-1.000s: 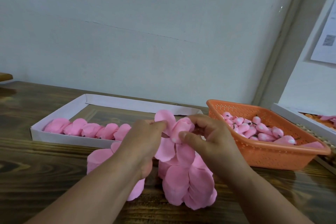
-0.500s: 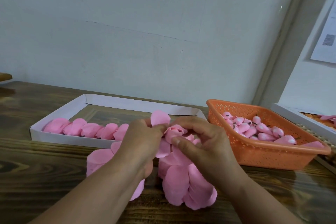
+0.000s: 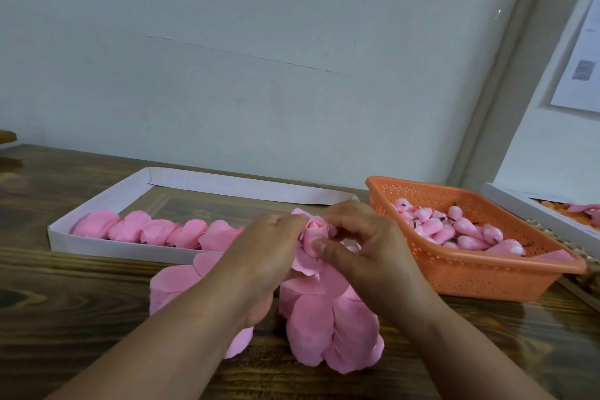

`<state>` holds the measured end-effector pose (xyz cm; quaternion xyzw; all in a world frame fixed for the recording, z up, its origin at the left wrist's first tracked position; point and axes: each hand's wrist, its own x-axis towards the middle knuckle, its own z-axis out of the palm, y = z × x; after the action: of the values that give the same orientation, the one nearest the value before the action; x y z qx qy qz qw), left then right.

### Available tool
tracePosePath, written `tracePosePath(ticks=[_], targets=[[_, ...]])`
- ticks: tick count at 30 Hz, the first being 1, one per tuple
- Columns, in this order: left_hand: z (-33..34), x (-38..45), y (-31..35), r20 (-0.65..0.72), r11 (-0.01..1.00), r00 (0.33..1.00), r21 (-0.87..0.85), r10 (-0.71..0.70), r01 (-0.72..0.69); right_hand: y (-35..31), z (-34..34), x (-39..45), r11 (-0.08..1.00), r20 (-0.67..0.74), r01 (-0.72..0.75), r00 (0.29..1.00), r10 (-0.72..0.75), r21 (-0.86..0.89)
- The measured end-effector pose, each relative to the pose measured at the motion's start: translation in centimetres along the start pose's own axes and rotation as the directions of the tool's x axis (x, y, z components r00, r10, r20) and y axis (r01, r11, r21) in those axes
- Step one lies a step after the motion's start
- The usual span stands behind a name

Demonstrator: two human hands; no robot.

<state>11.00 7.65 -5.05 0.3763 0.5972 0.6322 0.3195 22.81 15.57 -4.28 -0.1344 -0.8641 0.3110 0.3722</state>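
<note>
Both the left hand (image 3: 259, 255) and right hand (image 3: 373, 253) pinch the pink bud (image 3: 315, 233) between their fingers (image 3: 337, 252).

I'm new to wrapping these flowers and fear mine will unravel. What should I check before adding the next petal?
1. Grip: the left hand pinches the flower: ok.
2. The right hand pinches it from the other side: ok.
3. Last petal wrapped tight: cannot tell, the hands cover it.
4. Supply: loose petals lie on the table under the hands: ok.
5. The white tray shows bare floor behind its pink row: ok.
6. The orange basket holds buds: ok.
</note>
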Motion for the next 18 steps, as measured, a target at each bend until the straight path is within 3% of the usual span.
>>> tracePosePath(ticks=[8,12,18], targets=[[0.23,-0.26,0.39,0.103,1.000,0.995,-0.019,0.000,0.002,0.42,-0.72,0.30,0.968,-0.006,-0.180,0.983,0.184,0.175],[-0.04,-0.35,0.58,0.179,0.999,0.984,-0.048,0.000,0.009,0.23,-0.83,0.30,0.988,-0.014,-0.115,0.993,0.117,0.099],[-0.30,-0.14,0.57,0.175,0.989,0.984,-0.138,-0.027,0.052,0.17,-0.47,0.22,0.998,-0.086,-0.061,0.994,0.063,0.030]])
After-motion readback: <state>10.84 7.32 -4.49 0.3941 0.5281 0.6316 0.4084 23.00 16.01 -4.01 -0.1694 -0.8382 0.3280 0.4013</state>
